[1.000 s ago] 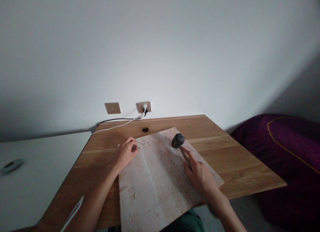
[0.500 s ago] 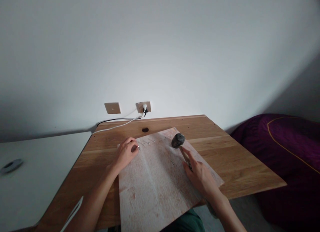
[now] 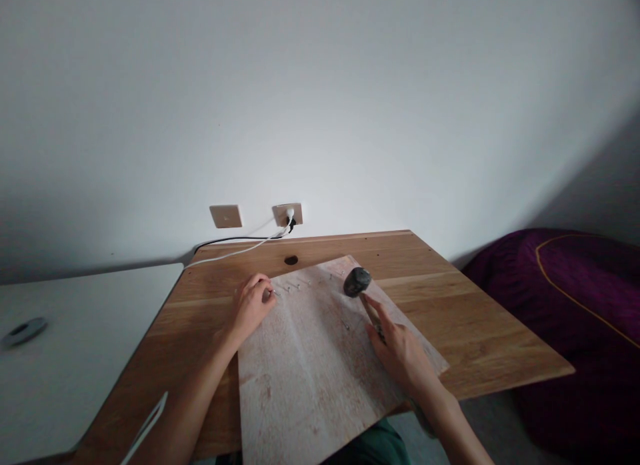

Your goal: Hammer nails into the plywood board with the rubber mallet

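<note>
My left hand (image 3: 255, 303) rests at the upper left edge of a whitewashed wooden board (image 3: 300, 371), thumb and fingers pinched on a small shiny nail (image 3: 273, 292). Several more nails (image 3: 299, 287) stand in a row along the board's far edge, running right from that hand. Another nail (image 3: 345, 325) is near the middle right of the board. In my right hand (image 3: 400, 351) is a mallet (image 3: 357, 282) with a dark, rounded head. It is held low over the board's right side, head pointing away from me; whether the head touches the board I cannot tell.
The board lies on a wooden tabletop (image 3: 480, 331), its near edge overhanging toward my lap. A white table (image 3: 90, 331) with a grey ring-shaped object (image 3: 25, 332) adjoins at left. Cables (image 3: 235, 255) run from a wall socket (image 3: 288, 214). A purple beanbag-like object (image 3: 575, 305) sits right.
My left fingers have shifted very slightly left with the nail between them. The mallet and my right hand have stayed practically still.
</note>
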Tool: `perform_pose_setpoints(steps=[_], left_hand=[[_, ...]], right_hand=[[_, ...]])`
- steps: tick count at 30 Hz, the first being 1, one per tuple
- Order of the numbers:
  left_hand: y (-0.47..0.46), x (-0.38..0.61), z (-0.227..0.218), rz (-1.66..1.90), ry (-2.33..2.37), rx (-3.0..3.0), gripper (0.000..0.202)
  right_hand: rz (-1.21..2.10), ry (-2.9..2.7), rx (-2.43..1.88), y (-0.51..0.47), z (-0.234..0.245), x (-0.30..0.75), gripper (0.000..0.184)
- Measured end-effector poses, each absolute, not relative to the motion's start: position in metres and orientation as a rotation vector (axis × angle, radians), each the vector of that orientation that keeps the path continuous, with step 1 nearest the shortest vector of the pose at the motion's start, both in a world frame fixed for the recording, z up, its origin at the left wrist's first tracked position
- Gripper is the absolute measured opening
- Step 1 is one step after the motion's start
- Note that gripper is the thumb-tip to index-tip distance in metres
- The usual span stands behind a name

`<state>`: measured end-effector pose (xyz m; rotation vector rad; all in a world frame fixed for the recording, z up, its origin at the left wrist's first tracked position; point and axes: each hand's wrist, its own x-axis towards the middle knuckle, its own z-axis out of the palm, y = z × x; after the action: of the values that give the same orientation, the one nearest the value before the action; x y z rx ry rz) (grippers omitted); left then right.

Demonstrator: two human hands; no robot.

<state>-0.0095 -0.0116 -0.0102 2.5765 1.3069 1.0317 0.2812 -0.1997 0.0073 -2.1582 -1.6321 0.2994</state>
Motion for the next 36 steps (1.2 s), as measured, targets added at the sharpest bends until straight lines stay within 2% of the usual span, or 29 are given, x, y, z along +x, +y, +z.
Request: perform_pose_setpoints(steps=[18, 36], left_hand=[[-0.0170, -0.0058, -0.0022, 1.004, 1.335, 2.933, 0.012], [-0.0191, -0.0045, -0.0022, 0.992, 1.253, 3.071, 0.013]], right_hand=[[0.248, -1.645, -2.243, -0.1975, 0.0042, 0.2814, 0.056], [0.224, -1.640, -2.145, -0.1982, 0.0035, 0.2827, 0.055]])
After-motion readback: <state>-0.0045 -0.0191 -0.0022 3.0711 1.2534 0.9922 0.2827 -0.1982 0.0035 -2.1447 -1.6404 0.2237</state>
